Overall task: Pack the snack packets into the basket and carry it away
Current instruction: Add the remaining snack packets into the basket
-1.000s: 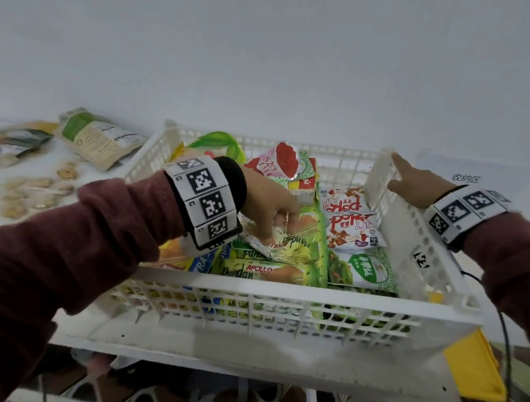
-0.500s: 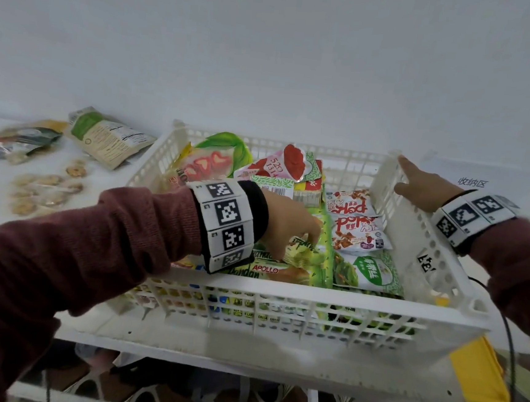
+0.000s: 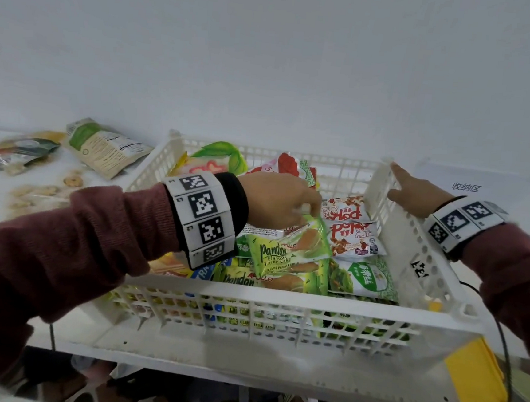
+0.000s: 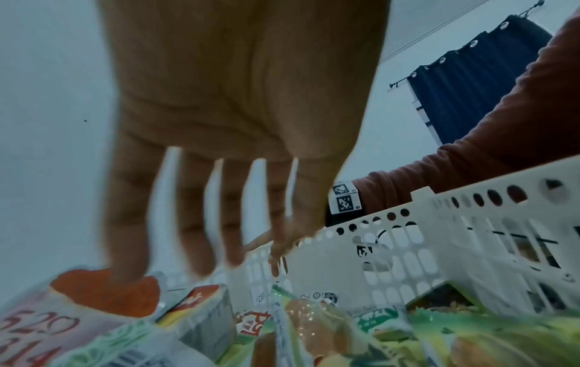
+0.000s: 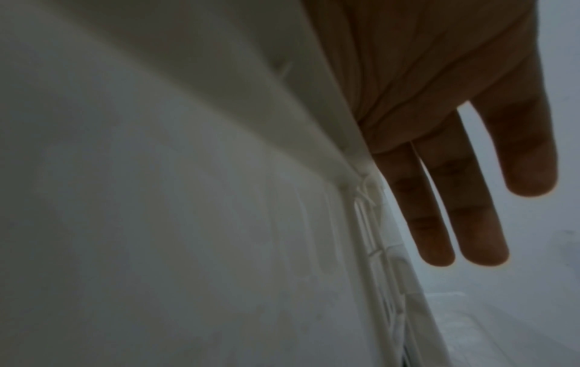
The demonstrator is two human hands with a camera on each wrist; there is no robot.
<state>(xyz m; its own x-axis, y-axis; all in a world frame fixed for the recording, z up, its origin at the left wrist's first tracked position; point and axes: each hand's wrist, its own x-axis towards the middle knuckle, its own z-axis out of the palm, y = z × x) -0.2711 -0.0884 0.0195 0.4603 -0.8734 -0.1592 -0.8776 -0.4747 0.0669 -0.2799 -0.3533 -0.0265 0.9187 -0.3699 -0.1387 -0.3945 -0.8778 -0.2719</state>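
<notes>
My left hand [image 3: 278,203] had lifted since half a second before, when it lay low among the packets; it now hung above them, thumb and forefinger pinching the top corner of a green pandan layer cake packet [image 3: 288,252], which tilted up from the pile. In the left wrist view my other fingers [image 4: 194,223] hung straight and spread. The white slotted plastic basket [image 3: 280,301] stood as before on a white shelf [image 3: 211,356], its near wall close to the shelf's front edge. Inside, beside the green packet, lay two white and red snack packets [image 3: 352,237] and a green and white one [image 3: 367,278], touching the right wall. My right hand [image 3: 415,194] kept its place, resting flat along the basket's right rim with fingers straight, gripping nothing. Left of the basket, farther back, a cream and green pouch [image 3: 108,147] lay on the table.
</notes>
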